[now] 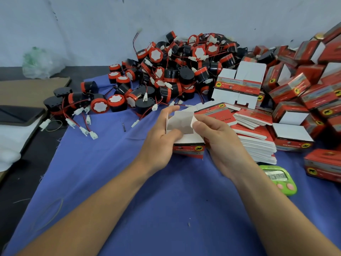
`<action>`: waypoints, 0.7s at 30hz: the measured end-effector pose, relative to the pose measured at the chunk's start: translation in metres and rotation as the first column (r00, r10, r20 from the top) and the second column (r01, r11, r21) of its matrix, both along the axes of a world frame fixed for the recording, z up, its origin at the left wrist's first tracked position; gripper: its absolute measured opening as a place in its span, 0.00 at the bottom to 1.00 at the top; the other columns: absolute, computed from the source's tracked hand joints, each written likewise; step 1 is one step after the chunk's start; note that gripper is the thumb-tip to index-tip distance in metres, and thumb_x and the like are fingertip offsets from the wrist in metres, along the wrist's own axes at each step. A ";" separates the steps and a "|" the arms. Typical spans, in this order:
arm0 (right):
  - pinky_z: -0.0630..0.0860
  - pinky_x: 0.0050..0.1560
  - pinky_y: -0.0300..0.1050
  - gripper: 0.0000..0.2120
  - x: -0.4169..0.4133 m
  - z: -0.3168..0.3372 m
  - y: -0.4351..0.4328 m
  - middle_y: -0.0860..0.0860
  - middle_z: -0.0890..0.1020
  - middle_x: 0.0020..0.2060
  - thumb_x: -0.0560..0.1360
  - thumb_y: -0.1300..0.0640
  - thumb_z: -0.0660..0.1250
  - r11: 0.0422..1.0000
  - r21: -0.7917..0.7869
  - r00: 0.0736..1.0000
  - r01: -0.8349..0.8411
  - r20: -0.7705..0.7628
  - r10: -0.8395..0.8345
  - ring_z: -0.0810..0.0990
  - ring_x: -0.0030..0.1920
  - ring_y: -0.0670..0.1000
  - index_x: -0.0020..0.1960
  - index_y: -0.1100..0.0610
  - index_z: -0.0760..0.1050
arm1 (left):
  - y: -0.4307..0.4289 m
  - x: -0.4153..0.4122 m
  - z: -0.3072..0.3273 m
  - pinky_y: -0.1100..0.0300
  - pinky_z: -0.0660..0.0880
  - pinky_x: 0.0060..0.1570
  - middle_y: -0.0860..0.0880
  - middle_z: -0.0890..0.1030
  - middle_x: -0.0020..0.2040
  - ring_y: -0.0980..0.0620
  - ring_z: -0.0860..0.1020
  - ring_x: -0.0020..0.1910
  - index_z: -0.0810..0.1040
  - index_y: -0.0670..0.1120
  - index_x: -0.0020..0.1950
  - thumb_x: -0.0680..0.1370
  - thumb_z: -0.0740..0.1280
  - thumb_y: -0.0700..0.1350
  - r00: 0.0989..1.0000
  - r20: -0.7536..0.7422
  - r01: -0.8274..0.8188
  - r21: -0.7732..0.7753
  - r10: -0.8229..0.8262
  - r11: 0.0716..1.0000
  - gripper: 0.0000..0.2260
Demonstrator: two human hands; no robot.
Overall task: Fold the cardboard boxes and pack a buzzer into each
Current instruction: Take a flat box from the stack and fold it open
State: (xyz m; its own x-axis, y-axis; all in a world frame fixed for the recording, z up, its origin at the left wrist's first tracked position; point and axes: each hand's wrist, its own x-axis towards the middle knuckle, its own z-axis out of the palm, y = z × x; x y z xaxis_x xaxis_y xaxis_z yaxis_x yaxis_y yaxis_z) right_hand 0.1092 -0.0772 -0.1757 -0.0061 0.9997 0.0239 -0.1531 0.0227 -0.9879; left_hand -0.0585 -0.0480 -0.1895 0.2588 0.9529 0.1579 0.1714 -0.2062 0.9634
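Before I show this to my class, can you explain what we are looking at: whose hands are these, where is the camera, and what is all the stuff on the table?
There is one picture, taken by a camera worn on a person's head, looking down at their own two bare hands. No machine is involved. The left hand and the right hand together hold a small red and white cardboard box, folding its white flaps. Beneath is a blue cloth. Behind the hands lies a pile of buzzers, round, black and red, with wires and white plugs. To the right sit a stack of flat unfolded boxes and a heap of folded boxes. A green timer lies near the right wrist.
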 end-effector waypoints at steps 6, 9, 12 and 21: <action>0.77 0.65 0.57 0.14 0.005 -0.001 0.000 0.59 0.85 0.59 0.80 0.66 0.66 1.000 -0.008 0.999 -0.012 -0.032 0.011 0.82 0.62 0.60 0.66 0.62 0.79 | -0.001 0.003 -0.001 0.55 0.75 0.45 0.62 0.81 0.44 0.56 0.78 0.44 0.72 0.64 0.69 0.70 0.65 0.43 0.999 0.049 -0.016 -0.011 0.017 1.000 0.29; 0.77 0.65 0.56 0.19 0.005 0.000 0.001 0.61 0.84 0.59 0.77 0.74 0.65 0.999 0.005 0.999 -0.044 -0.011 0.044 0.81 0.63 0.63 0.66 0.64 0.78 | -0.003 0.004 -0.002 0.55 0.77 0.46 0.59 0.83 0.46 0.56 0.81 0.46 0.73 0.65 0.66 0.69 0.66 0.43 0.997 0.066 -0.029 -0.012 0.029 1.000 0.28; 0.81 0.61 0.54 0.21 0.000 0.000 -0.001 0.58 0.86 0.55 0.76 0.76 0.63 0.997 0.059 0.995 -0.056 0.087 0.051 0.84 0.58 0.58 0.64 0.60 0.81 | -0.005 0.004 -0.001 0.51 0.80 0.51 0.60 0.83 0.51 0.56 0.82 0.50 0.72 0.68 0.64 0.69 0.67 0.45 0.998 0.033 -0.052 0.017 0.052 0.998 0.27; 0.84 0.50 0.56 0.16 -0.009 -0.003 0.003 0.56 0.86 0.58 0.81 0.66 0.65 0.968 -0.169 0.957 0.185 -0.193 -0.216 0.86 0.55 0.59 0.67 0.58 0.79 | -0.012 0.007 0.007 0.54 0.80 0.58 0.43 0.81 0.69 0.44 0.81 0.66 0.74 0.44 0.75 0.83 0.55 0.62 0.852 0.507 0.247 -0.169 -0.131 0.954 0.29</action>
